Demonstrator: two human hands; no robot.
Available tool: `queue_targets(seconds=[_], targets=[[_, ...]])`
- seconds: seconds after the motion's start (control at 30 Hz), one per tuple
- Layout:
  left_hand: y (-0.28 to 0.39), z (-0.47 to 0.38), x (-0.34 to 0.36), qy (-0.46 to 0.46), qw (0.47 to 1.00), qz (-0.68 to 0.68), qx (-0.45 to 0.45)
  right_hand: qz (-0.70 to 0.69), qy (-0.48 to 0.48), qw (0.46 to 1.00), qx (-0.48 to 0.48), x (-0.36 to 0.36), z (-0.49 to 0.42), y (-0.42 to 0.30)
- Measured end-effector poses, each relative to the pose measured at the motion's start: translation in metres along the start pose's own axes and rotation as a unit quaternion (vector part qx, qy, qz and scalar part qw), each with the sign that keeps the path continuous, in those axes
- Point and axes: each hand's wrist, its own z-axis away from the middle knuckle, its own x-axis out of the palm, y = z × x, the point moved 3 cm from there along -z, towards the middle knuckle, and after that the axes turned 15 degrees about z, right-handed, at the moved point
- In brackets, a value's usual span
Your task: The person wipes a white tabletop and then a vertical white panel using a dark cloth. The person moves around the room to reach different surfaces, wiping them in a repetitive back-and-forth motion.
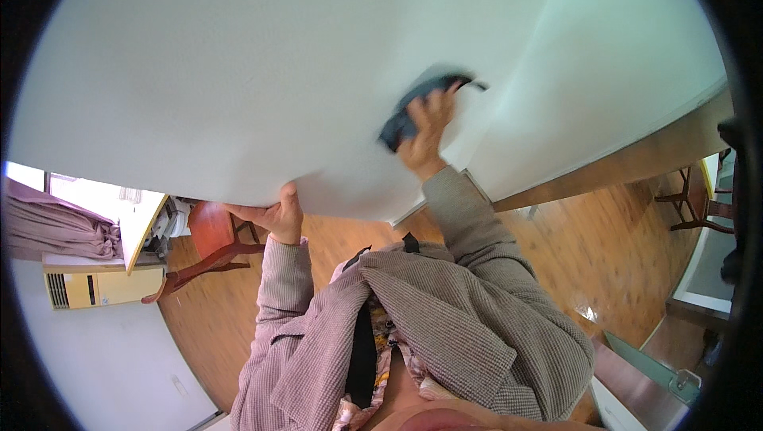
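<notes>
In my right hand [427, 130] is a dark, bunched-up cloth [411, 103], pressed against a broad white panel [238, 73]. Cloth and fingers are blurred, and a thin dark strip sticks out past the fingertips. My left hand [277, 213] touches the panel's near edge, left of the cloth. Its thumb points up onto the white face while a finger stretches left along the edge. The other fingers are hidden, so whether they grip the edge cannot be told. To the right of the cloth, a seam or corner separates the panel from a second white face [572, 91].
A brown band [620, 157] borders the right white face. Beyond my left arm stands a red-brown wooden chair [211, 237], near a pale air conditioner [104, 288] and a mauve curtain [59, 219]. Another chair [694, 198] is at far right. Wood-look flooring [566, 258] lies below.
</notes>
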Motion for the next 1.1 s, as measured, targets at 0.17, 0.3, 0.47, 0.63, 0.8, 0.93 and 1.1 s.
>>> queue_targets(seconds=[0.17, 0.3, 0.47, 0.63, 0.8, 0.93, 1.1], targets=[[-0.001, 0.004, 0.0, -0.013, 1.0, 0.007, 0.025, 0.025, 0.05, 0.994, 0.089, -0.002, -0.03, 0.018], [-0.004, 0.006, 0.002, -0.018, 0.998, 0.053, 0.009, 0.048, -0.058, 0.994, -0.078, 0.003, 0.029, -0.054], [-0.01, 0.008, -0.004, -0.06, 0.994, 0.095, 0.006, 0.054, -0.099, 0.976, -0.186, -0.005, 0.034, -0.087], [-0.007, -0.007, -0.015, -0.133, 0.987, 0.078, 0.033, 0.03, -0.049, 0.998, -0.038, -0.01, -0.063, -0.091], [0.0, -0.027, -0.013, -0.131, 0.961, 0.243, -0.005, 0.038, -0.06, 0.98, -0.185, -0.01, -0.057, -0.137], [0.001, -0.031, -0.013, -0.143, 0.948, 0.283, -0.011, 0.075, -0.085, 0.956, -0.272, -0.01, -0.013, -0.154], [0.0, -0.029, -0.008, -0.167, 0.952, 0.257, 0.022, 0.078, -0.097, 0.966, -0.226, -0.022, -0.051, -0.167]])
